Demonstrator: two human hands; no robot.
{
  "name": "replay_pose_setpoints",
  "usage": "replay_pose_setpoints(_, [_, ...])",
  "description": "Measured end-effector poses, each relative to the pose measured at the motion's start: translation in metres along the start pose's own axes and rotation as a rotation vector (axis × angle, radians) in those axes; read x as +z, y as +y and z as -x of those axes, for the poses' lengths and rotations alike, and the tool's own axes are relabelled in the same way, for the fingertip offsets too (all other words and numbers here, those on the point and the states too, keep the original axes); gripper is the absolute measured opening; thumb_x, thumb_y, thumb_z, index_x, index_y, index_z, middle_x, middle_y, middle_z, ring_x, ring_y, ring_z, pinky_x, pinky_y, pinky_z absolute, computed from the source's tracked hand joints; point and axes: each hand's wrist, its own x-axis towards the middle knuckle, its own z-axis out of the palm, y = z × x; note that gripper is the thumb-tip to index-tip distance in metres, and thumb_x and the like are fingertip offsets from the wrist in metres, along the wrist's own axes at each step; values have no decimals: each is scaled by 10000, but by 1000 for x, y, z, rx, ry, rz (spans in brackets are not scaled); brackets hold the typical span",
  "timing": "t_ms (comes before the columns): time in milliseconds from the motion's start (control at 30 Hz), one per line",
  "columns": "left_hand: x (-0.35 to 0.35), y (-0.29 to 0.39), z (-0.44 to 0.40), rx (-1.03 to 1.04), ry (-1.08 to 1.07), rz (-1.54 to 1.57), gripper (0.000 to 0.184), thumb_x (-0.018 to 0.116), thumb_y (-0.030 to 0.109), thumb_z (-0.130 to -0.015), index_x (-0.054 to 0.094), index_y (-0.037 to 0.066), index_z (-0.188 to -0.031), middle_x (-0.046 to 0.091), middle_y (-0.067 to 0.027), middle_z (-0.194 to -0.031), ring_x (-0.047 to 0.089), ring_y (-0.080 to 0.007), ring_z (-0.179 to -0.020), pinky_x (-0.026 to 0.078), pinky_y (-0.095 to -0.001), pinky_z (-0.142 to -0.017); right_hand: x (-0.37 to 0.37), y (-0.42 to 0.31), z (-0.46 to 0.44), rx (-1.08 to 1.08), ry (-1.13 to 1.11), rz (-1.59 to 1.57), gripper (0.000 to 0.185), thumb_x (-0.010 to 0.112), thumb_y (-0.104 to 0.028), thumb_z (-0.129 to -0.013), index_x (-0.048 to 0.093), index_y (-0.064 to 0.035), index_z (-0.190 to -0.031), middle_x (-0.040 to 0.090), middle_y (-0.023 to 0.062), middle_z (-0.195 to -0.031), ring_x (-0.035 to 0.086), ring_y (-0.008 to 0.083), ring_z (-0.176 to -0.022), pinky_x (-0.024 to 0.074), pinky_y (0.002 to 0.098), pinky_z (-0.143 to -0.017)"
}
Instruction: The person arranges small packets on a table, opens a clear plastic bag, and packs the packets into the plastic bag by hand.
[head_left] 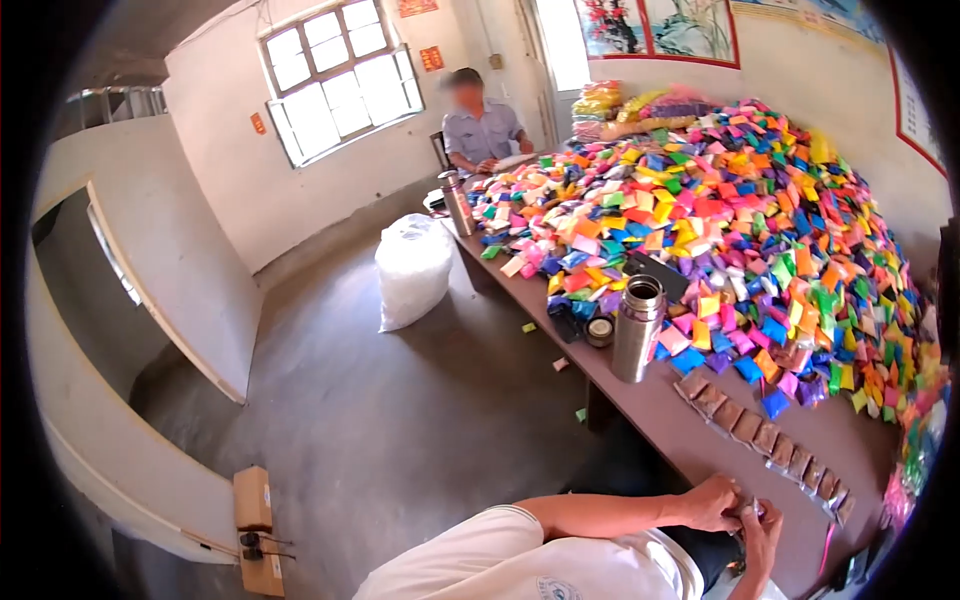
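Strip of brown packets [767,438] lying flat on the bare part of the surface [690,440], slanting from near the open steel flask [638,338] towards the near end, between the heap of coloured packets [700,235] and the edge at the wearer's side. Squarish little pouches joined in a single row, brown in the middle, with paler, shiny borders along the sides. Pink strand [827,548] near the lower end of the row.

Left hand [708,503] at that same edge, fingers bent well inwards, thumb and fingertips drawn close together. Right hand [765,533] just beside, fingers likewise curled, tips close against those of the left. Something small and pale [745,507] apparently at the meeting fingertips, too small to make out; cannot tell which hand has hold of it. Both hands near the brown row, apart from it.

Most of the surface under the heap: pink, yellow, blue, green, orange, purple, many pieces square and glossy. Flask cap [599,332] at the edge, just beside the open flask; black flat object [655,276] at the heap's border. Second flask [457,205] farther along the edge, near the far corner. Person in a light shirt [485,130] seated at the far end. White bag [413,275] on the floor [330,400].
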Motion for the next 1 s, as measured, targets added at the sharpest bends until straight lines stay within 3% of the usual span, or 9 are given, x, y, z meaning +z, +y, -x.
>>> replay_pose_setpoints(33, [-5, 9, 3, 84, 104, -22, 315, 743, 342, -705, 669, 41, -647, 637, -142, -825, 576, -345, -891, 410, -477, -857, -2, 11, -5, -74, 11, 17, 273, 740, -118, -838, 607, 29, -1026, 628, 37, -886, 565, 97, -718, 477, 231, -630])
replay_pose_setpoints(267, [-9, 10, 3, 153, 163, -97, 329, 736, 353, -707, 653, 44, -631, 643, -138, -810, 581, -344, -868, 408, -477, -863, 6, -9, -2, -54, 24, -101, 341, 802, -206, -811, 610, 22, -977, 607, 17, -785, 532, 81, -647, 461, 230, -569])
replay_pose_setpoints(333, [-14, 9, -1, -76, -115, 111, 318, 723, 350, -726, 659, 49, -648, 646, -134, -821, 577, -342, -904, 392, -490, -880, -1, -13, 0, 74, -39, -129, 358, 800, -206, -815, 595, 15, -1009, 608, 21, -778, 529, 77, -630, 457, 224, -552])
replay_pose_setpoints(467, [-13, 10, 1, 20, -42, 21, 315, 716, 347, -746, 668, 40, -696, 645, -140, -797, 583, -352, -871, 411, -487, -844, -4, -11, -2, 172, -49, -60, 390, 785, -218, -831, 565, 6, -1062, 608, 28, -799, 537, 80, -657, 468, 229, -567])
replay_pose_setpoints(533, [-3, 3, 3, 239, 191, -122, 302, 711, 336, -763, 665, 38, -737, 638, -150, -760, 586, -369, -800, 437, -478, -781, 9, -12, -4, -115, -91, -23, 407, 758, -233, -858, 535, 4, -1102, 606, 37, -839, 545, 85, -697, 479, 238, -592])
replay_pose_setpoints(667, [-10, 9, 3, 270, 186, -193, 293, 717, 315, -761, 653, 30, -752, 637, -162, -747, 590, -382, -772, 450, -479, -745, -3, 11, -4, -9, -51, -29, 393, 731, -218, -879, 522, 18, -1114, 607, 49, -879, 551, 91, -737, 488, 246, -625])
replay_pose_setpoints(733, [-16, 18, 2, 231, 205, 68, 282, 721, 291, -752, 649, 21, -722, 643, -169, -766, 597, -384, -806, 448, -489, -765, 0, 12, -6, -1, 36, -52, 368, 733, -193, -875, 536, 29, -1092, 610, 48, -885, 551, 94, -729, 477, 237, -617])
replay_pose_setpoints(867, [-11, 10, 1, 133, 105, 108, 286, 723, 276, -738, 644, 6, -687, 644, -179, -772, 601, -388, -817, 450, -495, -768, 0, -1, -9, 42, 39, -37, 301, 708, -144, -883, 549, 33, -1067, 610, 54, -885, 545, 95, -715, 456, 236, -597])
replay_pose_setpoints(1000, [-9, 6, 1, 84, 49, 11, 276, 711, 263, -733, 640, 7, -656, 642, -169, -775, 595, -374, -846, 434, -491, -796, -4, 1, -19, -133, -70, 134, 186, 677, -111, -897, 577, 31, -964, 605, 53, -837, 534, 94, -705, 428, 245, -582])
